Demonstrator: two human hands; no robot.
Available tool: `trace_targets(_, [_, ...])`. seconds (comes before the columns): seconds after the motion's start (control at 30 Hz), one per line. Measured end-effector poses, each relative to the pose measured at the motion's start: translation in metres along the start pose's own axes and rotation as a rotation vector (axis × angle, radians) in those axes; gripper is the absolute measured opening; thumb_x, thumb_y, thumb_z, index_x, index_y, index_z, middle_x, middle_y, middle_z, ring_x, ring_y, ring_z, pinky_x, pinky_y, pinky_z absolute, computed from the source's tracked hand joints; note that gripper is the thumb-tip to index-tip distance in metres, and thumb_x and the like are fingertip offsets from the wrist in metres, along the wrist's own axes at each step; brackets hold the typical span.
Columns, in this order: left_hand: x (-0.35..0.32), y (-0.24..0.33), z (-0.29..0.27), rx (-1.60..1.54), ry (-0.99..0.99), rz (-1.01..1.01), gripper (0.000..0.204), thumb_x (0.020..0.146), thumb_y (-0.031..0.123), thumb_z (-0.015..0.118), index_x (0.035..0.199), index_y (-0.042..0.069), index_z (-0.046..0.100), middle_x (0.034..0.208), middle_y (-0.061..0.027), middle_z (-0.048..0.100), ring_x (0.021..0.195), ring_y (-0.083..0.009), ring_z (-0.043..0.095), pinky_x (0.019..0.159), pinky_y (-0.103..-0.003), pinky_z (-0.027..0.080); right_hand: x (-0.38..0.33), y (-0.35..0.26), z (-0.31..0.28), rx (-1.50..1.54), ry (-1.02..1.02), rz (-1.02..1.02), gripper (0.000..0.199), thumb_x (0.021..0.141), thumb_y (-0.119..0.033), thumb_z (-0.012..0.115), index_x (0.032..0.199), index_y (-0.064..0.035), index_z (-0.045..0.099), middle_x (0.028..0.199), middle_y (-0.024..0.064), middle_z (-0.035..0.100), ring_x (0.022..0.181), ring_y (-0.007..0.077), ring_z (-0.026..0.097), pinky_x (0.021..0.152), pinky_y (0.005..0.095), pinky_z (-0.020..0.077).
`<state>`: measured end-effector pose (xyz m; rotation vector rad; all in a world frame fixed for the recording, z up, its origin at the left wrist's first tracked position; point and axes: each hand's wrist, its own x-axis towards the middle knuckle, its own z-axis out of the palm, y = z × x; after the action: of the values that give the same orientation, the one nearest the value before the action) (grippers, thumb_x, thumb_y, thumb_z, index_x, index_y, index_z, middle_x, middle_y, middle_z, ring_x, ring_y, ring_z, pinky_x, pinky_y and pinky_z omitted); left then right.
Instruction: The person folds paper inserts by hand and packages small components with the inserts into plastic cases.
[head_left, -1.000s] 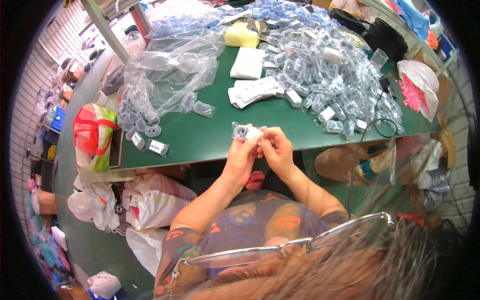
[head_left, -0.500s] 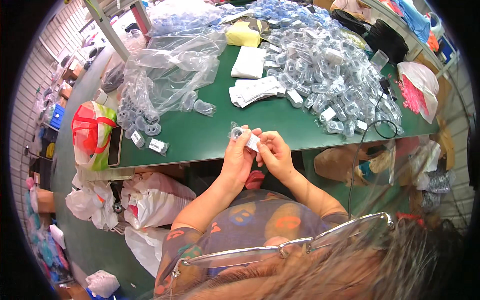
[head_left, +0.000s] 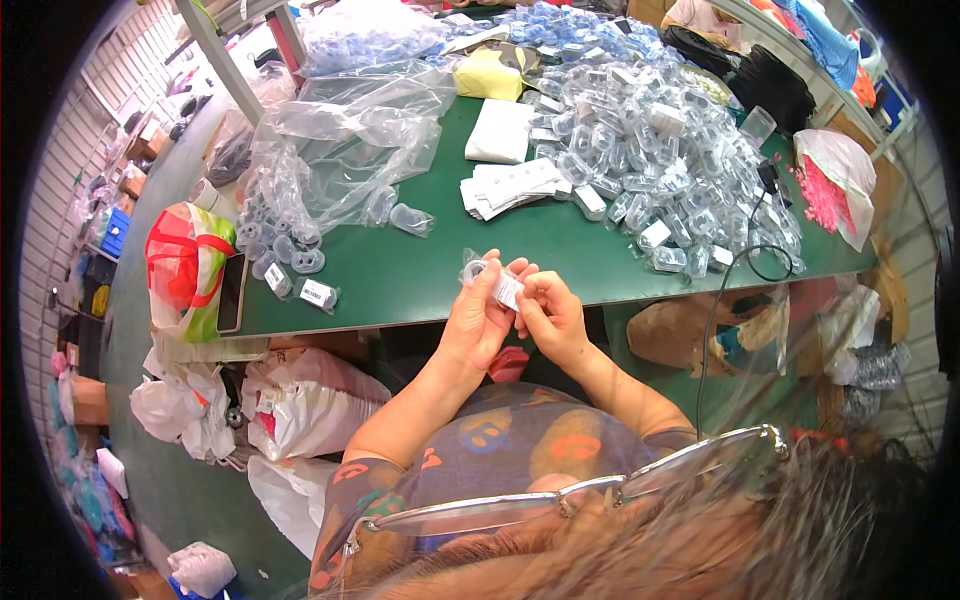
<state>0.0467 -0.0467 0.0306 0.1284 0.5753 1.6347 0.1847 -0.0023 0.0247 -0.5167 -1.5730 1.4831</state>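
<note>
Above the table's near edge, my left hand (head_left: 474, 325) grips a small clear plastic packet (head_left: 471, 267) with a round translucent piece inside. A white label (head_left: 507, 292) lies along the packet's right side. My right hand (head_left: 556, 320) is closed, its thumb and fingertips pinching the label's lower right edge. Two similar packets with white labels, one of them a labelled packet (head_left: 318, 295), lie to the left on the green table (head_left: 400, 280). Beyond my hands sits a stack of white label sheets (head_left: 510, 188).
A large heap of clear packets (head_left: 640, 150) covers the back right. Loose clear plastic bags (head_left: 350, 130) and round pieces lie at left. A phone (head_left: 232, 293) sits by a colourful bag (head_left: 185, 270). A black cable (head_left: 712, 330) hangs over the front edge at right.
Both hands stay nearly in place around the packet. My right fingers have shifted very slightly at the label's edge; the view has tilted a little.
</note>
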Motion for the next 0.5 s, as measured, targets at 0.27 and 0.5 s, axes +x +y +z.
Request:
trace_targets(0.27, [-0.005,-0.002,0.006,0.207,-0.011,0.043,0.048,0.098,0.010,0.067,0.140,0.010,0.042,0.130,-0.0189,0.062,0.123,-0.0321,0.062,0.097,-0.043,0.058,-0.002,0.010,0.004,-0.025,0.065,-0.028,0.009,0.100,-0.001,0.057,0.107,-0.0047,0.053,0.077,0.0023,0.061,0.062,0.0063,0.059,0.053,0.0227,0.0491])
trace_targets(0.5, [-0.007,0.004,0.005,0.215,-0.054,0.019,0.050,0.098,0.007,0.066,0.141,0.014,0.041,0.133,-0.0180,0.060,0.113,-0.0266,0.064,0.074,-0.034,0.055,-0.001,0.024,0.002,0.097,0.017,0.005,0.010,0.104,-0.005,0.056,0.113,-0.0060,0.051,0.079,0.0028,0.063,0.065,0.0071,0.060,0.055,0.0224,0.0494])
